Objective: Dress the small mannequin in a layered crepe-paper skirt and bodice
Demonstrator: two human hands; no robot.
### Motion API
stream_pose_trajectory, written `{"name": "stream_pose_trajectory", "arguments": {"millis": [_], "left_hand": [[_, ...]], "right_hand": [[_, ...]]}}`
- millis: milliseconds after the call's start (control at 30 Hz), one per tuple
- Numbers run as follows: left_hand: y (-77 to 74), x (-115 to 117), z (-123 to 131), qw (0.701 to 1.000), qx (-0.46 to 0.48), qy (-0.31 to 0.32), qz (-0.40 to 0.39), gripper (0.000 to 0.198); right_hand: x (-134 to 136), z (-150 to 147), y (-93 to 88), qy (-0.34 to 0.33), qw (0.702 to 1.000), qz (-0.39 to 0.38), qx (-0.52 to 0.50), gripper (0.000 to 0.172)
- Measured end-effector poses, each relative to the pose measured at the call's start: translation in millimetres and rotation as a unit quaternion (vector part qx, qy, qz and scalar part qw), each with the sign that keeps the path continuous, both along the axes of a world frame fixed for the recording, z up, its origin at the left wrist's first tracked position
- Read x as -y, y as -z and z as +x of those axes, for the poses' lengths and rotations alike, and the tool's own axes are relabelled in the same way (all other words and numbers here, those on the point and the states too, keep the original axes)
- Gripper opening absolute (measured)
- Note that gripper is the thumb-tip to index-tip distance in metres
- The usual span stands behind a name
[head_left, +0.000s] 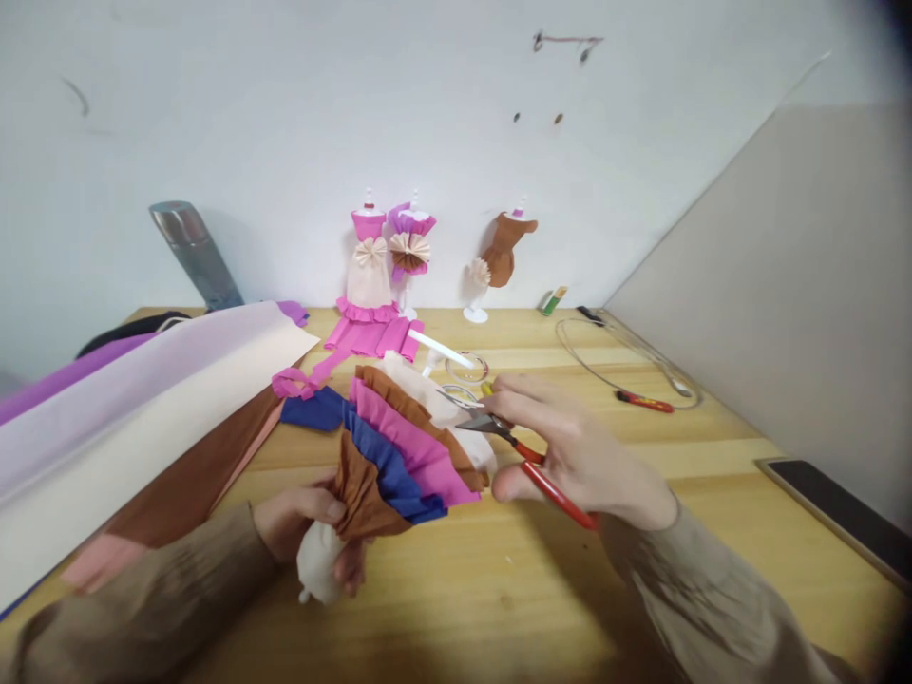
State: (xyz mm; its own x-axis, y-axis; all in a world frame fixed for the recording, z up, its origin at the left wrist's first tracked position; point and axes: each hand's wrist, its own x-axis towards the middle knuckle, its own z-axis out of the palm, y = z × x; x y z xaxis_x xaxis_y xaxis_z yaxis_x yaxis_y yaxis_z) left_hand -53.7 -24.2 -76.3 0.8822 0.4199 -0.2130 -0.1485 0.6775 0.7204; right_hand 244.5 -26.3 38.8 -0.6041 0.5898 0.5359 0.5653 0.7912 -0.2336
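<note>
My left hand [308,524] is closed round the white body of a small doll form [318,562] that wears a layered crepe-paper skirt [399,451] in brown, blue and pink. The skirt fans out to the upper right over the wooden table [442,608]. My right hand [577,451] grips red-handled scissors [531,456], whose dark blades point left at the skirt's edge near the white part of the form.
Rolls of cream, purple and brown crepe paper [142,408] lie at the left. Three dressed mini mannequins [389,256] stand against the wall, with pink paper in front. A wire loop with a red tool [645,401] lies at the right. A dark phone [833,513] sits at the right edge.
</note>
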Motion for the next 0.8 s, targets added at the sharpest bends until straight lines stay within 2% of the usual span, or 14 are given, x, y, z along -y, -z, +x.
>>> {"name": "stream_pose_trajectory", "arguments": {"millis": [233, 500, 800], "left_hand": [[2.6, 1, -2, 1.000, -0.027, -0.008, 0.005, 0.029], [15.1, -3, -5, 1.000, 0.012, 0.009, -0.006, 0.026], [16.4, -3, -4, 1.000, 0.030, 0.007, 0.004, 0.029]], "right_hand": [[1, 4, 0.7, 0.008, 1.000, -0.011, 0.002, 0.057], [1, -1, 1.0, 0.015, 0.999, -0.007, 0.033, 0.063], [3, 0, 1.3, 0.005, 1.000, 0.006, 0.020, 0.059]]}}
